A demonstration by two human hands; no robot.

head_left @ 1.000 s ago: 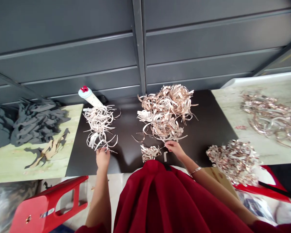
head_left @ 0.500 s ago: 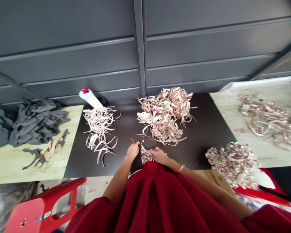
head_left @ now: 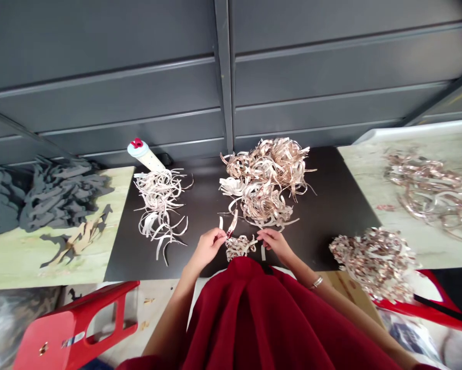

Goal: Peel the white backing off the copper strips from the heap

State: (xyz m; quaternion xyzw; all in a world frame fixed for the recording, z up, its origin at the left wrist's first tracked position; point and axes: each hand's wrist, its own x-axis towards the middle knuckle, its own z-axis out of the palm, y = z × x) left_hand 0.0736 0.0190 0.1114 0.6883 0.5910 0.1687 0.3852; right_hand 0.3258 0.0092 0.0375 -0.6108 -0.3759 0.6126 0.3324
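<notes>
My left hand [head_left: 210, 243] is closed in a pinch on a thin rose-gold and white strip [head_left: 233, 223], whose end sticks up beyond the fingers. My right hand [head_left: 274, 242] is also closed, with a short pale strip [head_left: 263, 253] hanging below its fingertips. Between the hands, close to the red garment, lies a small heap of curled strip pieces [head_left: 240, 247] on the dark table top [head_left: 200, 200]. Just beyond the hands is a tangled pile of rose-gold strips [head_left: 267, 180]. White strips [head_left: 159, 198] are spread to the left.
A white tumbler with a red lid [head_left: 148, 156] leans near the wall. Grey cut pieces [head_left: 65, 195] lie at far left. A shiny cluster of curled pieces [head_left: 373, 262] sits at the right table edge, above a red stool. Another red stool [head_left: 72, 329] stands lower left.
My hands have moved apart, the right one to the right. A strip now stands up from my left hand, and a pale strip hangs at my right. The view has shifted slightly.
</notes>
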